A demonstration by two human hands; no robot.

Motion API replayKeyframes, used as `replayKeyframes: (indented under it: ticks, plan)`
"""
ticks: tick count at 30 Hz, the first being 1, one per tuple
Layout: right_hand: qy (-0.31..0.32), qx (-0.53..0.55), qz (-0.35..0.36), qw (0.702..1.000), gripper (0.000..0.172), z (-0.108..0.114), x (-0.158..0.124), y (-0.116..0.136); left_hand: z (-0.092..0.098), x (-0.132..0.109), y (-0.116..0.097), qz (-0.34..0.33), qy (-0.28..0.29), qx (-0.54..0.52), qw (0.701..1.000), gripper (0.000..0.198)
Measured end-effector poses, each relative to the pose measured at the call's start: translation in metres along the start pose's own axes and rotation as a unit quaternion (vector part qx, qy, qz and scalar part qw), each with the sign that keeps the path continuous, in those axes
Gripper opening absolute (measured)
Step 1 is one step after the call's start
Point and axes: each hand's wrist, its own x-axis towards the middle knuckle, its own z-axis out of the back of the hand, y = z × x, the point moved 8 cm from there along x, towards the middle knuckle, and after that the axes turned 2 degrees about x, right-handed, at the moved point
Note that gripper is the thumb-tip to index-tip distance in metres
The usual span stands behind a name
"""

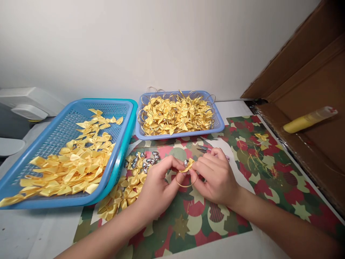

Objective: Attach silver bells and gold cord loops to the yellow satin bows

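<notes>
Between my two hands is a yellow ribbon bow [190,164] with a shiny silver bead [185,163] against its left side. A gold cord loop [185,186] curves down below the bow. My left hand [163,178] pinches the bow's left side with thumb and index finger. From the other side, my right hand [217,176] grips its right part, the remaining fingers curled. How the cord joins the bow is hidden by the fingertips. Left of my left hand lie loose yellow bows [134,183] and several silver beads [151,160].
A blue basket [72,101] of bows stands left, in a teal one [134,111]. Behind my hands, a smaller blue basket [159,137] holds bows with gold loops. Scissors [204,148] lie beyond my right hand. Cord scraps [260,162] and a yellow tube [304,122] are right, near cardboard [309,72].
</notes>
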Motion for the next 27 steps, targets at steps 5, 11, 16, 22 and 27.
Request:
replayKeyframes:
  ticks: [5,11,16,22,27]
  plan:
    - [-0.011,0.082,-0.013,0.996,0.027,0.000,0.000,-0.003,-0.005,-0.001,0.009,0.054,0.030,-0.047,0.997,0.013]
    - [0.001,0.224,-0.080,0.971,0.021,-0.002,0.000,-0.015,-0.009,-0.001,0.020,0.146,0.047,-0.168,0.974,0.021]
    - [0.072,0.296,-0.181,0.935,0.018,-0.016,-0.004,-0.028,-0.012,0.002,0.021,0.188,0.071,-0.220,0.955,0.017]
    - [0.160,0.361,-0.239,0.887,0.019,-0.030,-0.008,-0.033,-0.012,0.004,0.020,0.186,0.101,-0.267,0.940,0.010]
    - [0.180,0.311,-0.184,0.915,0.018,-0.029,-0.005,-0.028,-0.009,0.003,0.020,0.206,0.094,-0.230,0.947,0.013]
